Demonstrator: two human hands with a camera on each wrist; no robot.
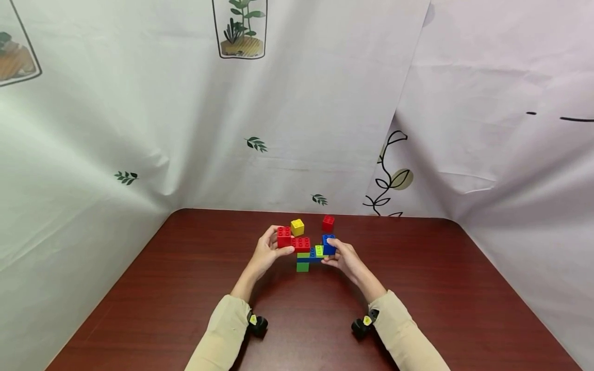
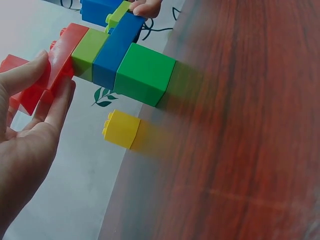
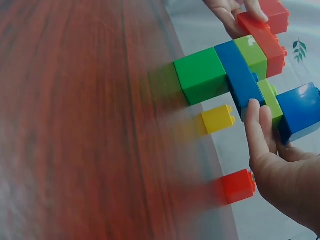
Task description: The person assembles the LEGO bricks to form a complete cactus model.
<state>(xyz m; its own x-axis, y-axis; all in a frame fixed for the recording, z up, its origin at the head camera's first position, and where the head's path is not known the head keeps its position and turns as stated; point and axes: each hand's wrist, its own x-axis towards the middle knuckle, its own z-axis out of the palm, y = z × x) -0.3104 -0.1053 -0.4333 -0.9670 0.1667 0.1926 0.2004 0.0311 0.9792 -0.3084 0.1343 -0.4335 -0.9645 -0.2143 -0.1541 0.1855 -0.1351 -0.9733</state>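
At far left the cloth [image 1: 139, 103] bears a printed jar [image 1: 27, 38], cut by the frame edge, with brownish soil inside; the next jar [image 1: 216, 31] contains soil and green plants [image 1: 241, 15]. Next comes the left hand [image 1: 266, 252], gripping the left end of the red brick [image 1: 301, 244] between thumb and fingers; the red cube [image 1: 284, 236] sits on that end. Under the red brick come a lime block [image 2: 90, 53], the left end of a blue bar [image 2: 117, 52] and a green block [image 1: 302, 267], which rests on the table [image 1: 185, 299]. The yellow block [image 1: 297, 227] stands behind this stack. On the bar's right end a lime piece [image 1: 319, 251] carries a blue block [image 1: 328, 245]. The right hand [image 1: 347, 262] grips that end, its thumb on the blue block; the right wrist view shows fingers against the bar's underside, which the head view mostly hides. Farther back stands a loose red block [image 1: 328, 223], seen in the head and right wrist views but not the left wrist one. Only the right wrist view shows a pale patch on the lime block. Only the head view shows the sleeves [image 1: 403, 330].
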